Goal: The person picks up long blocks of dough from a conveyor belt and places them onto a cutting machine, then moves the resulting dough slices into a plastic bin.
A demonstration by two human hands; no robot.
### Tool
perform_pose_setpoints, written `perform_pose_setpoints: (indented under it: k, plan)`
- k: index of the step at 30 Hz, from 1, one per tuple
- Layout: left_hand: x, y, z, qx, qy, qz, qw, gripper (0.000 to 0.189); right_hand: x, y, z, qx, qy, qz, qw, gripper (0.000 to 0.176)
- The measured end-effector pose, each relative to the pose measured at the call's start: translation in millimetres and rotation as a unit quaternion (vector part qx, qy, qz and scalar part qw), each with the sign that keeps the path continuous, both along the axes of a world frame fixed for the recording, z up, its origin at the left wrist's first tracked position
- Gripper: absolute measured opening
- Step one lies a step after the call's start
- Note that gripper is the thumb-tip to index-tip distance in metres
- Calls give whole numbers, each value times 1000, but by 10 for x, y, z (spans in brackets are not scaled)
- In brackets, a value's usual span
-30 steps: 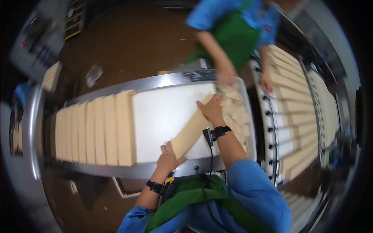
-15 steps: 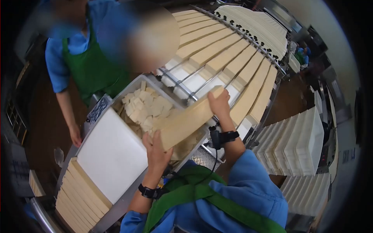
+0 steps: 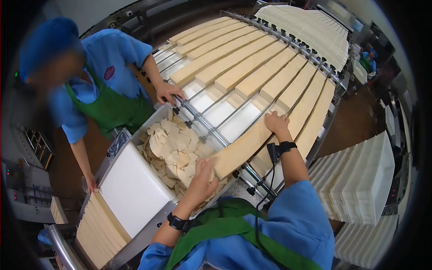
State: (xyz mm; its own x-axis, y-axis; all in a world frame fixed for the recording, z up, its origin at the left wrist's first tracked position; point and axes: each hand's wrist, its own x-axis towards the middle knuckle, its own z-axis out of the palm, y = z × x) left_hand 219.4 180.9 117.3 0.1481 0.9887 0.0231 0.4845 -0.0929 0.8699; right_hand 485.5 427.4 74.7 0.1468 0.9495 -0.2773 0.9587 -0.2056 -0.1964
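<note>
A long cream-coloured strip (image 3: pixel 240 150), thick and bendy and resembling pressed tofu, spans the space between my two hands. My left hand (image 3: pixel 200 182) grips its near end beside the bin. My right hand (image 3: pixel 276 123) holds the strip farther up, over the slatted rack, with some fingers hidden behind it. Below my left hand is a grey plastic bin (image 3: pixel 150 121), heaped with flat, broken cream pieces (image 3: pixel 171 148). Similar long strips (image 3: pixel 265 67) lie side by side in the rack's lanes, close to my right hand.
A metal rail with black knobs (image 3: pixel 211 128) crosses the rack's near end. Left of the bin is a white board (image 3: pixel 132 177), then a row of strips (image 3: pixel 101 229). A co-worker (image 3: pixel 108 81) stands opposite, one hand by the rail. White trays (image 3: pixel 360 180) are stacked at right.
Both my hands have carried the strip rightward and away from above the bin, onto the rack's near end. The co-worker has leaned back, and a hand now shows by the rail.
</note>
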Motion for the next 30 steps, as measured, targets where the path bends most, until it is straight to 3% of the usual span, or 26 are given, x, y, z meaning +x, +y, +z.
perform_pose_setpoints:
  k: [4, 9, 12, 14, 16, 19, 26, 30]
  plan:
    - [65, 164, -5, 18, 20, -14, 1000, 58, 123, 63, -119, 22, 3, 8, 1000, 58]
    - [336, 539, -318, 56, 59, -90, 993, 61, 116, -78, -164, 146, -50, 24, 988, 57]
    - [513, 688, -417, -36, -14, -95, 995, 61, -26, -347, -316, 274, -41, 119, 953, 50]
    - [496, 703, -506, 23, 1, -85, 996, 62, -152, -609, -49, 191, 148, 211, 947, 40]
    - [460, 657, -572, 51, -1, -64, 997, 64, -334, -975, -34, 253, 310, 293, 868, 30]
    - [315, 549, -635, 69, -27, -18, 997, 66, -565, -1311, 184, 291, 212, 450, 817, 23]
    - [-308, 87, -923, 92, -51, 140, 985, 68, -707, -1350, -36, 253, 36, 447, 858, 34]
    - [-508, -291, -1066, -36, -61, 199, 977, 69, -911, -1436, 108, 247, -47, 443, 861, 30]
